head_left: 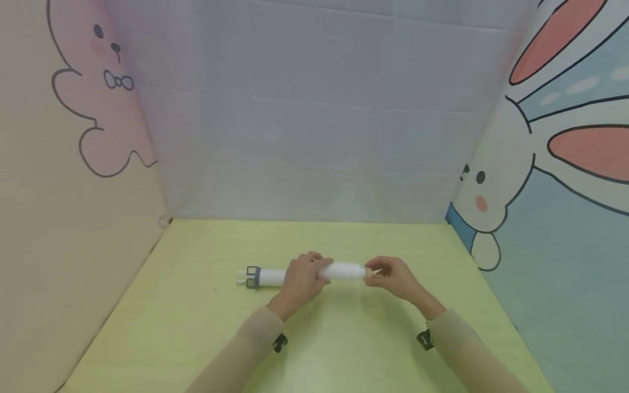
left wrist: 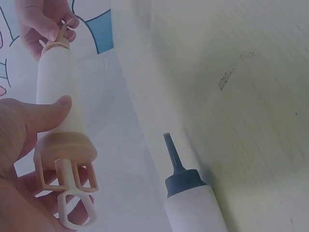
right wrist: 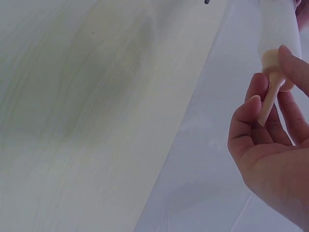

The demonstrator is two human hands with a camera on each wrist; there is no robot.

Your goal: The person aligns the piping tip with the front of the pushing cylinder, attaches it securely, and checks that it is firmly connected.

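Note:
My left hand [head_left: 301,281] grips the white barrel of an icing syringe [head_left: 344,271], thumb along its side. In the left wrist view, this syringe has a beige collar [left wrist: 65,147] with finger loops and a pale plunger ring [left wrist: 77,212] at the near end. At the other end, my right hand [head_left: 397,279] pinches the beige nozzle cap [right wrist: 273,60]; its thin nozzle [right wrist: 269,102] points down between the fingers. A second icing syringe [head_left: 270,277] lies beyond the left hand, with a dark grey collar and dark nozzle [left wrist: 175,154]. The left hand partly hides it in the head view.
The pale yellow tabletop [head_left: 358,349] runs back to a plain whitish wall covering [head_left: 314,136]. Side panels with cartoon animals stand at the left and right; a bunny [head_left: 496,185] is on the right panel. Small dark wrist cameras hang beneath both sleeves.

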